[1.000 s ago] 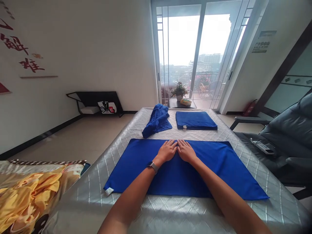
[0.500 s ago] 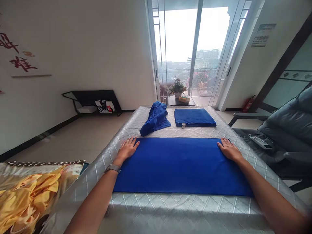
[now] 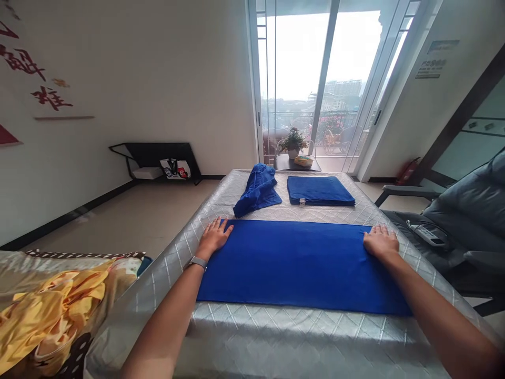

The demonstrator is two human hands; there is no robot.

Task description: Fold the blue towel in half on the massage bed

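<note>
A blue towel [image 3: 292,263] lies flat as a wide rectangle across the silver quilted table cover. My left hand [image 3: 215,236] rests on its far left corner, fingers spread and pressing nothing together. At the far right corner, my right hand [image 3: 381,243] has its fingers bent down over the edge, and small creases run from there into the cloth; the fingertips are partly hidden. Beyond the towel, a crumpled blue towel [image 3: 258,189] lies to the left. A neat stack of folded blue towels [image 3: 321,190] with a white tag sits to the right.
The quilted cover [image 3: 300,329] drapes over the near edge. Yellow cloth [image 3: 59,310] is heaped at lower left. A grey armchair [image 3: 469,210] holding a power strip [image 3: 428,233] stands at right. Behind the table are a potted plant [image 3: 294,141] and a glass door.
My right hand's fingers have gone from lying flat to curling at the towel's corner, which now shows creases. My left hand stays at its corner. The view has shifted slightly left.
</note>
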